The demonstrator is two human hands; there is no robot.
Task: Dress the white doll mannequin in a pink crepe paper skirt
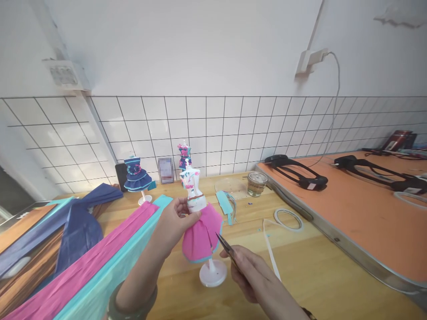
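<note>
A small white dress form stands upright on a round base, with a pink paper skirt edged in light blue around its lower part. My left hand pinches the skirt's top edge against the form's waist. Dark pointed tweezers or scissors are in my right hand, their tip beside the skirt's right side. A dark slit or fold runs down the skirt's front. Right behind the form lies a light blue paper piece.
Pink, teal, blue and brown paper strips cover the left. A blue-dressed form and another dressed form stand behind. Further right are a glass jar, a tape roll and an orange surface holding black objects.
</note>
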